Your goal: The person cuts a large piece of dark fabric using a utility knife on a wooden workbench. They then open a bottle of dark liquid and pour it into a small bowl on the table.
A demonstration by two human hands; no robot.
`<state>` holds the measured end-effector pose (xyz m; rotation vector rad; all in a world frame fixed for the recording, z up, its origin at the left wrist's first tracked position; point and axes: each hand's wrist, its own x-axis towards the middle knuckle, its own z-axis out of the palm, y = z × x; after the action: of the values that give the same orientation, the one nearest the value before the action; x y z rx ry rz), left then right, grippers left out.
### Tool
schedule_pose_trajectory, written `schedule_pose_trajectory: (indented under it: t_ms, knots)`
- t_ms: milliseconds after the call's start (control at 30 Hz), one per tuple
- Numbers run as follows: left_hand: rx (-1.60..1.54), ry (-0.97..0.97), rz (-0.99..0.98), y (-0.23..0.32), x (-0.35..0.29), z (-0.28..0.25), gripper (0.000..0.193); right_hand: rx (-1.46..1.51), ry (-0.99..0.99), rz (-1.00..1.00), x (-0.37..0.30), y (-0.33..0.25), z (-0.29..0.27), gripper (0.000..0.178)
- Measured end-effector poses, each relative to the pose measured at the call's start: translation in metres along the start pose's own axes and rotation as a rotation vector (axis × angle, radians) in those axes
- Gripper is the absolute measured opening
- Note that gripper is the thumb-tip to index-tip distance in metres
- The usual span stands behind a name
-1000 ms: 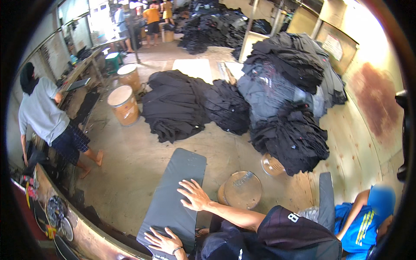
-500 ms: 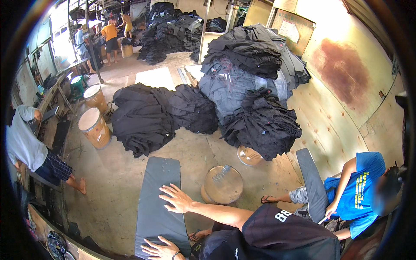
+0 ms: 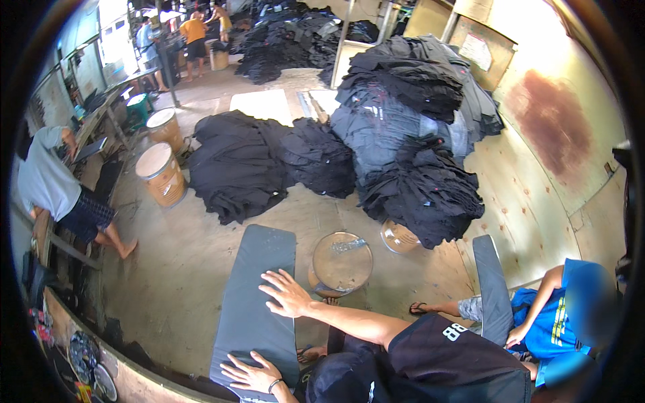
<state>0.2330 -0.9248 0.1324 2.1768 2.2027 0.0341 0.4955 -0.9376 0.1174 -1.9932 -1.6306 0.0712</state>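
A long, narrow padded board (image 3: pixel 259 252) covered in smooth dark grey material reaches from the lower edge to the middle. My right hand (image 3: pixel 287 295) lies palm down on its right side, fingers spread and pointing left. Nearer the lower edge, my left hand (image 3: pixel 254 373) also rests flat on the board, fingers apart, with a dark band (image 3: pixel 274 385) at the wrist. Neither hand holds anything. Just beyond my right forearm stands a round drum (image 3: pixel 341 263) with a flat lid and a smear of tape on top.
Dark garment heaps (image 3: pixel 235 164) lie ahead, beside a taller garment pile (image 3: pixel 396 127). At right, a seated person in blue (image 3: pixel 561 322) has another padded board (image 3: pixel 492 289). A person in grey (image 3: pixel 50 178) leans by the left bench; brown drums (image 3: pixel 161 176) stand nearby.
My view has shifted slightly, so the room appears farther right. Both hands remain flat on the padded board. The seated person's board now appears more upright.
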Motion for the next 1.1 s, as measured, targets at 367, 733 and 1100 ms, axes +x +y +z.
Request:
schedule_pose_trajectory:
  t_ms: [367,733,1100]
  knots:
    - [-0.138,0.073,-0.001,0.004,-0.003,-0.010,0.071,-0.014,-0.048,-0.016,0.005,-0.005,-0.008,0.056]
    - [-0.065,0.298,-0.032,0.036,0.010,-0.028,0.069,0.257,-0.132,-0.360,0.054,0.042,-0.001,0.045]
    - [0.004,0.425,-0.178,0.067,0.033,-0.018,0.065,0.303,-0.345,-0.458,0.119,0.085,-0.007,0.044]
